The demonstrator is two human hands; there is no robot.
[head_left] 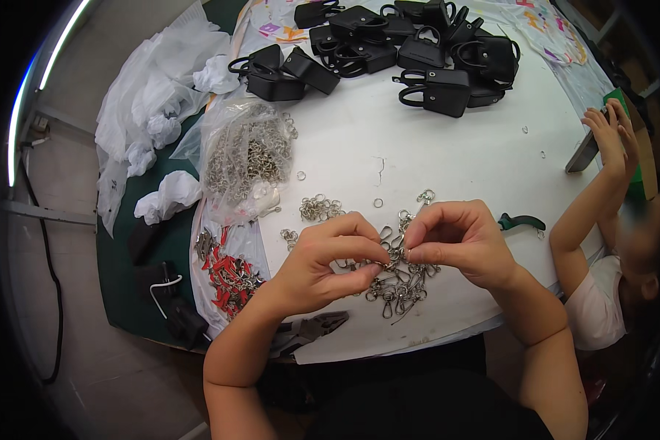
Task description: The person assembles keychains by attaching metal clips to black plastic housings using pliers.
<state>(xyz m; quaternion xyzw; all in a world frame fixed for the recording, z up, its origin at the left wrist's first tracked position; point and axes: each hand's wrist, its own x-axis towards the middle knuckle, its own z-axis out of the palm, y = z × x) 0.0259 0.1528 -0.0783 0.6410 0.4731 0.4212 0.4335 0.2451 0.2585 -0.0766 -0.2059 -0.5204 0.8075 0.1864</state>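
Observation:
Both my hands meet over a heap of silver snap hooks [400, 290] near the table's front edge. Thumb and forefinger of my left hand [337, 257] are pinched together at a tiny metal part, mostly hidden by the fingertips. My right hand [462, 246] pinches just beside it, its fingertips also closed on a small silver piece too small to name. Left of the heap lies a small pile of metal rings [320, 207]. A single loose ring [378, 202] rests beyond my hands.
A clear plastic bag of metal chains [249, 158] and red-and-silver pieces [231, 282] lie left. Black mini handbags [436, 92] crowd the far side. Green-handled pliers [522, 221] lie right, near a person's hands [610, 136] at a flat device. Dark pliers [312, 330] lie at the front edge.

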